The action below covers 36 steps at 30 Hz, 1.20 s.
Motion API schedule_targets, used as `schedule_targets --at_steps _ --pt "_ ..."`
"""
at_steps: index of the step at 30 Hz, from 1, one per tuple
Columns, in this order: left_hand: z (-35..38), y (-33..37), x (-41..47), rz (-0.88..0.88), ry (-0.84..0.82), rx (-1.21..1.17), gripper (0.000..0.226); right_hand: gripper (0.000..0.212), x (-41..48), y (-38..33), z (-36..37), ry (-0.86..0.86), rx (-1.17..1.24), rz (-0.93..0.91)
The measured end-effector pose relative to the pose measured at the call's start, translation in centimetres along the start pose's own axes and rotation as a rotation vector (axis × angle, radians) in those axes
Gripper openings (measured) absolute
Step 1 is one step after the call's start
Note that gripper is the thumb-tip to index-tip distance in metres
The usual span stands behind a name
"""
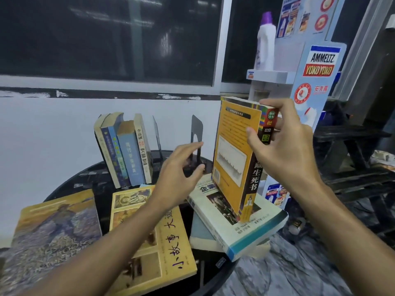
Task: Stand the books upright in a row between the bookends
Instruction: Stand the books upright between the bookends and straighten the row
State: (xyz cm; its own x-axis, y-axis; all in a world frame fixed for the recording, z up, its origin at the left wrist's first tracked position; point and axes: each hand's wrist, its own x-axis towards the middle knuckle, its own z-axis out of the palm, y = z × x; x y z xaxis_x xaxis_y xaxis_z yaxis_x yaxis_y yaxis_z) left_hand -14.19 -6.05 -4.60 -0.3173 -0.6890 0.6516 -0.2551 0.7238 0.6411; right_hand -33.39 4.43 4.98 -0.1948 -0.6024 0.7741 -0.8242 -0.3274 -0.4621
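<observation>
Lying flat at far left on the round black table: a book with a painted cover, not yet stood up. Beside it, another flat one, the yellow storybook, half hidden under the left forearm.

Standing behind those, a row of 4 books, leaning a little leftward, spines facing out. No bookend showing at its left end; hidden or absent, cannot tell. Just right of the row, a thin black bookend, and right again a second black bookend, the two near each other with a narrow gap between.

Reaching in toward that second bookend: the left hand, fingers spread and curled, clasping nothing, thumb close by the bookend's foot; touching or not, cannot tell.

Moving right: the orange book, gripped near its top by the right hand, thumb on the cover, fingers wrapped over the spine. Already upright, long axis vertical, bottom edge resting on a white book lying flat on a small stack.

Turning on this, by judgement: the slot lying left and farther back from the gripped book, so carrying it leftward with no turning needed; left hand nearer the bookend, likely shifting it aside to widen the gap.
</observation>
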Motion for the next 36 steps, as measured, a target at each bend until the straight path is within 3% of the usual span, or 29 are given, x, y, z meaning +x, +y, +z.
schedule_targets --at_steps 9,16,20,26,29,36 --pt "-10.5 -7.2 4.2 -0.109 0.027 0.584 0.055 0.044 1.3 -4.0 3.5 -0.071 0.087 -0.028" --pt "-13.6 -8.9 5.1 -0.155 -0.008 0.95 0.067 0.043 2.4 -6.4 6.3 -0.103 0.128 -0.074" --pt "-13.5 -9.0 5.8 -0.136 -0.019 1.0 0.073 0.045 3.1 -7.4 7.8 -0.124 0.127 -0.084" --pt "-13.6 -9.3 6.4 -0.166 0.0 0.892 0.056 0.043 4.2 -8.5 10.0 -0.135 0.126 -0.115" --pt "-13.4 -9.4 6.8 -0.215 -0.007 0.777 0.058 0.043 5.2 -8.8 11.5 -0.173 0.105 -0.121" --pt "-12.9 -10.3 7.4 -0.252 0.034 0.763 0.049 0.042 6.8 -9.0 14.9 -0.243 0.082 -0.088"
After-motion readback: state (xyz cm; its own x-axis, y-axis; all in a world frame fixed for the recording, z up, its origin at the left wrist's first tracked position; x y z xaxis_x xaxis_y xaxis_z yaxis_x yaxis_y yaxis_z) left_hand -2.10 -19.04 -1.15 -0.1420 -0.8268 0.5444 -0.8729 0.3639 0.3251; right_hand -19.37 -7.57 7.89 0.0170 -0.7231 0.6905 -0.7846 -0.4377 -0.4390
